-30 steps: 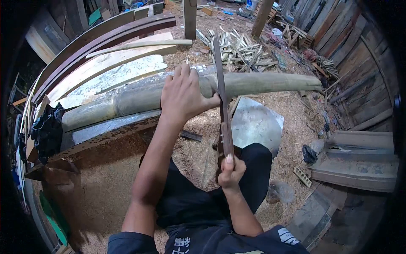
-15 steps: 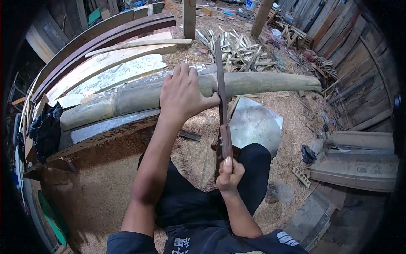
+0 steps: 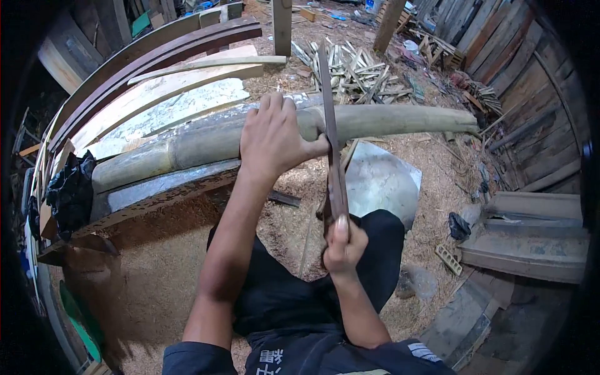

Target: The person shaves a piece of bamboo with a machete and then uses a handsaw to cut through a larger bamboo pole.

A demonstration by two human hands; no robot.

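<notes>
A thick bamboo pole (image 3: 209, 148) lies across the workbench (image 3: 147, 195), its right end reaching out past the bench. My left hand (image 3: 272, 134) presses down and grips the pole near its middle, the thumb stretched out against the side of the saw blade. In my right hand (image 3: 345, 247), the handle of a handsaw (image 3: 330, 119) is held in a closed grip. The narrow, dark blade stands crosswise on the pole, pointing away from me, just right of my left hand. Whether its teeth are in the bamboo cannot be seen clearly.
A metal sheet (image 3: 381, 181) lies on the sawdust-covered ground beyond my right knee. Split bamboo strips (image 3: 356, 72) are heaped behind the pole. Curved boards (image 3: 187, 75) rest at the back left, and a black plastic bag (image 3: 72, 187) sits by the pole's left end.
My right hand has pushed the saw forward, away from my body, so its tip reaches farther past the pole. My left hand keeps its place on the bamboo.
</notes>
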